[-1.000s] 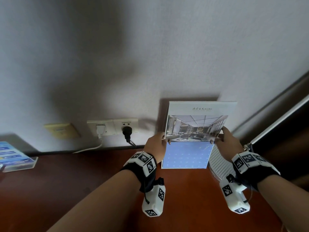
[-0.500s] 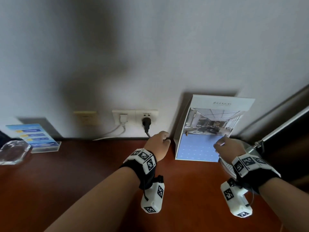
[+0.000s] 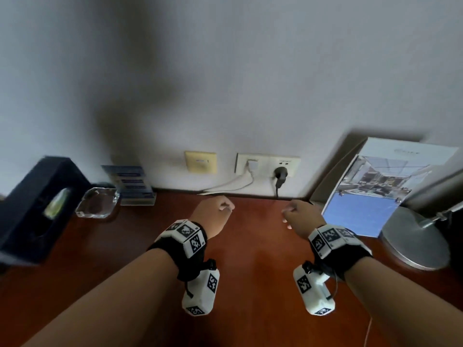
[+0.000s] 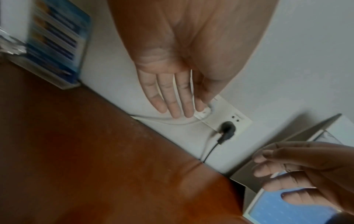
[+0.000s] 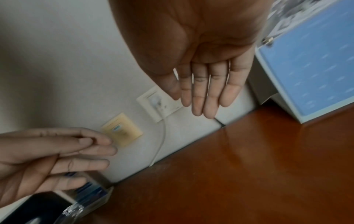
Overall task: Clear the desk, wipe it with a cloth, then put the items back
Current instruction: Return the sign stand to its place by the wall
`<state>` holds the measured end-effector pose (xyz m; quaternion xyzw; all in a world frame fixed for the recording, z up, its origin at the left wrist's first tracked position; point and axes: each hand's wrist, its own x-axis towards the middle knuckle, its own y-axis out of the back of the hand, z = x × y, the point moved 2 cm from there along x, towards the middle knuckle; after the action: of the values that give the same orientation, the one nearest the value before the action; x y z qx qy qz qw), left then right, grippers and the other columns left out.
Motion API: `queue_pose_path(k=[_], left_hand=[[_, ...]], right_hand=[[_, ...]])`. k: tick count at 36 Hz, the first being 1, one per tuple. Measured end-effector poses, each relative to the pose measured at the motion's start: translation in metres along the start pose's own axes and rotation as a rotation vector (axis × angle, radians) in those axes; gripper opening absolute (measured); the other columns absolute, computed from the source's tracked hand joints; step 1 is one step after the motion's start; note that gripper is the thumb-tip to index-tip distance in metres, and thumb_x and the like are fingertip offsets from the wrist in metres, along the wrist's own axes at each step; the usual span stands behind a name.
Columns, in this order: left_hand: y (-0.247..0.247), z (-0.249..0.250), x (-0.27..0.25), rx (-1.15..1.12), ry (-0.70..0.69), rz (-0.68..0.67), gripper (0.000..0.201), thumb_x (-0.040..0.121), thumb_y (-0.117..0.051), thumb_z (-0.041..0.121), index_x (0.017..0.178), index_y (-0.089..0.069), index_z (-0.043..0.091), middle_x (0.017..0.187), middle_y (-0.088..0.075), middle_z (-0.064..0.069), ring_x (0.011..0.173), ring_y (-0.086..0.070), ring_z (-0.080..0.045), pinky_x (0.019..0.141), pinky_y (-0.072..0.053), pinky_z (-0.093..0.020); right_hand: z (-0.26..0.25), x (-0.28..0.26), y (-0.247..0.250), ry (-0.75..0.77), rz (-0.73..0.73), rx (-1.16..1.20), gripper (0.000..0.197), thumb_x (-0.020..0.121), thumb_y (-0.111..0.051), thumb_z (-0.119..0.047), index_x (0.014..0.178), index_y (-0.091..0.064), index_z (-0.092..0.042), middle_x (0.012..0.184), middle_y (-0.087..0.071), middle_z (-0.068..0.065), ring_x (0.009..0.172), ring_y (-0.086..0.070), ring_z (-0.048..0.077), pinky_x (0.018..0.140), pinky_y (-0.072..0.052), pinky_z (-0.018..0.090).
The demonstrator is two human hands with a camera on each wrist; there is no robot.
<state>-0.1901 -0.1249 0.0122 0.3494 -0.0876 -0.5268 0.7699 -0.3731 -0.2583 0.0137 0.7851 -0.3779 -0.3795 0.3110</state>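
A desk calendar (image 3: 375, 191) with a room photo and a blue grid stands on the red-brown desk (image 3: 250, 259) at the back right, leaning by the wall; its blue page (image 5: 310, 60) fills the right wrist view's upper right. Both hands hover above the desk's middle, empty. My left hand (image 3: 220, 209) has straight fingers (image 4: 172, 103) in front of the wall sockets. My right hand (image 3: 295, 214) is left of the calendar and apart from it, its fingers (image 5: 206, 94) straight.
A dark tissue box (image 3: 37, 209), a glass ashtray (image 3: 97, 202) and a blue sign in a clear stand (image 3: 132, 184) sit at the back left. A lamp base (image 3: 416, 241) stands right of the calendar. Wall sockets (image 3: 268, 164) hold a black plug and a white cable.
Both hands let go of the calendar, which now stands by the wall, and drew back toward the desk's middle. The head view swung left, bringing in the tissue box and ashtray.
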Motion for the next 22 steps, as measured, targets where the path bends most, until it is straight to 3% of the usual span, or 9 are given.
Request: queue_pose_path(k=[2,8,12,15,19,22], left_hand=[[0.018,-0.020,-0.008,0.014,0.023,0.013,0.023,0.093,-0.046,0.015,0.103,-0.066,0.018,0.110,-0.067,0.004,0.104,-0.059,-0.009,0.080,-0.036,-0.015],[0.069,-0.077,-0.027,0.024,0.064,0.069,0.022,0.092,-0.047,0.012,0.104,-0.066,0.013,0.110,-0.065,0.000,0.101,-0.059,-0.012,0.071,-0.032,-0.010],[0.099,-0.111,-0.035,0.015,0.131,0.107,0.016,0.092,-0.050,0.013,0.099,-0.064,0.018,0.109,-0.064,0.001,0.102,-0.059,-0.013,0.078,-0.034,-0.015],[0.120,-0.131,-0.038,0.021,0.172,0.142,0.019,0.092,-0.051,0.012,0.105,-0.065,0.011,0.113,-0.064,-0.001,0.107,-0.059,-0.016,0.082,-0.034,-0.015],[0.148,-0.159,-0.035,0.020,0.226,0.201,0.014,0.090,-0.054,0.012,0.098,-0.065,0.016,0.109,-0.066,-0.003,0.103,-0.060,-0.021,0.086,-0.040,-0.021],[0.165,-0.178,-0.029,0.027,0.270,0.222,0.016,0.091,-0.053,0.014,0.104,-0.064,0.015,0.102,-0.064,-0.003,0.096,-0.059,-0.022,0.082,-0.040,-0.024]], right_hand=[[-0.023,-0.003,-0.020,0.039,-0.028,0.004,0.012,0.088,-0.048,-0.021,0.083,-0.059,-0.023,0.100,-0.070,0.008,0.093,-0.066,0.026,0.087,-0.051,0.033],[-0.081,-0.010,-0.073,0.102,-0.117,0.011,0.012,0.085,-0.048,-0.020,0.078,-0.056,-0.025,0.093,-0.071,0.007,0.087,-0.067,0.025,0.084,-0.052,0.032],[-0.109,-0.010,-0.101,0.132,-0.141,0.025,0.008,0.084,-0.051,-0.021,0.079,-0.057,-0.023,0.093,-0.071,0.007,0.090,-0.067,0.027,0.088,-0.051,0.034],[-0.130,-0.010,-0.115,0.138,-0.162,0.009,0.007,0.085,-0.051,-0.022,0.081,-0.056,-0.022,0.095,-0.071,0.007,0.091,-0.066,0.026,0.088,-0.051,0.031],[-0.158,-0.005,-0.132,0.144,-0.174,-0.008,0.007,0.087,-0.049,-0.024,0.088,-0.055,-0.021,0.101,-0.070,0.009,0.093,-0.065,0.026,0.084,-0.049,0.028],[-0.178,0.002,-0.143,0.164,-0.194,-0.013,0.009,0.087,-0.048,-0.022,0.088,-0.057,-0.019,0.101,-0.069,0.010,0.093,-0.065,0.026,0.083,-0.049,0.029]])
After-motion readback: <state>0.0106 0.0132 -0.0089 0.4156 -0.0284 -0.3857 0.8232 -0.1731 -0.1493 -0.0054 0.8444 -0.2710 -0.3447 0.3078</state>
